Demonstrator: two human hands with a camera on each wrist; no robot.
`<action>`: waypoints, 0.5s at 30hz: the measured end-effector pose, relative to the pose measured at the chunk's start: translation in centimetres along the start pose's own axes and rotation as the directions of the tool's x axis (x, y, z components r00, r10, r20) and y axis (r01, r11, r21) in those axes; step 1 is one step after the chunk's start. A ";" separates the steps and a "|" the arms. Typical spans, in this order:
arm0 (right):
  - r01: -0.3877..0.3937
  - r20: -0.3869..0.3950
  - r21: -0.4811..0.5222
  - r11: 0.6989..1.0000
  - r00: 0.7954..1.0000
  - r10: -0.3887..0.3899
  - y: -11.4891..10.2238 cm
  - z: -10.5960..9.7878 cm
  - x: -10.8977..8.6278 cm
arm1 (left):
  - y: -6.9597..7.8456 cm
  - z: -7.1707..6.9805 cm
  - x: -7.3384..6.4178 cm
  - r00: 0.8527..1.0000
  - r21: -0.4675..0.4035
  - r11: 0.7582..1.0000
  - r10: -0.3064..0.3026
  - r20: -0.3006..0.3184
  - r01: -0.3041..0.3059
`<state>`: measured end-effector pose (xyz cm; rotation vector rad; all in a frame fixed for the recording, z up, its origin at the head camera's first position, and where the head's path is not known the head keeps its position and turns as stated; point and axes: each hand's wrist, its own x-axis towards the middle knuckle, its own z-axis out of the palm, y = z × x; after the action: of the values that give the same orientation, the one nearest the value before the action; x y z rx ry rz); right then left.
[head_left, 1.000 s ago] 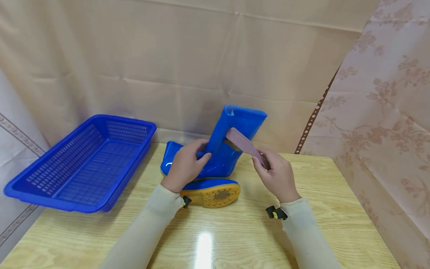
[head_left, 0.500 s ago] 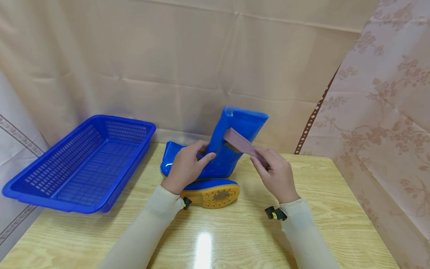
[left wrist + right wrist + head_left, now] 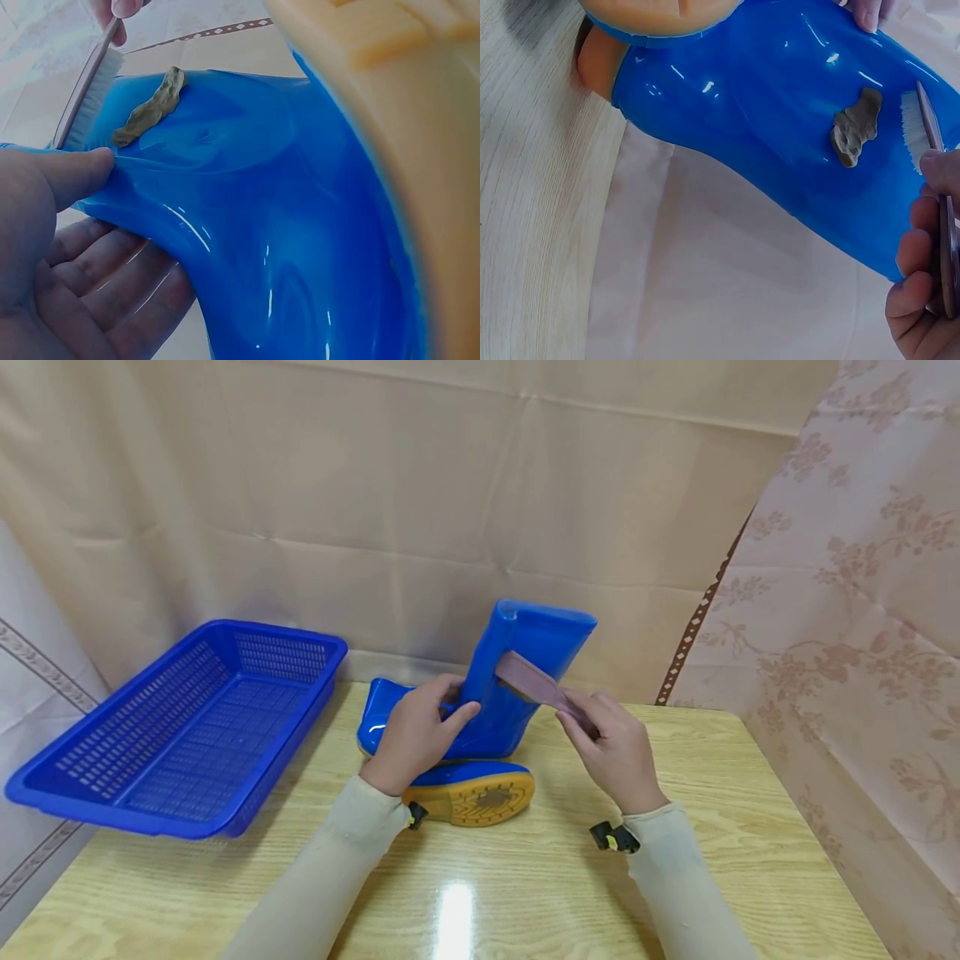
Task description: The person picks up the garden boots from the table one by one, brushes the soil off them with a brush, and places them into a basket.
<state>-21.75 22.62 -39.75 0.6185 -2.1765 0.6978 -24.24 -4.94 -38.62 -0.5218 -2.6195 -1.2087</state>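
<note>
Head view: one blue boot leans at the worktop, its shaft pinched by the left hand; the right hand grips a brush, bristles beside a brown lump. Glossy, probably light, bendy and slippery, the boot seems best held round its shaft

The boots look smooth, glossy rubber, the clay-like lump matt, the table shiny wood.

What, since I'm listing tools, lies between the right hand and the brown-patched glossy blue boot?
A flat pinkish brush with white bristles, in the right wrist view.
</note>
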 end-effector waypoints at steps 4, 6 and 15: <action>-0.002 0.009 -0.002 1.000 1.000 0.002 -0.1 -0.1 0.0 | 0.1 0.0 0.0 0.999 -0.011 1.000 0.020 -0.026 -0.020; -0.003 0.020 -0.007 1.000 1.000 0.003 -0.1 -0.1 0.0 | 0.1 0.0 -0.1 0.999 -0.017 0.999 0.032 -0.040 -0.033; -0.048 0.114 -0.035 0.998 0.992 0.052 0.3 0.1 -0.1 | -0.3 0.1 0.3 0.997 -0.015 1.000 -0.025 -0.067 0.024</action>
<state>-21.92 22.81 -39.98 0.6027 -2.3116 0.6668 -24.61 -4.98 -38.73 -0.4447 -2.5698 -1.2311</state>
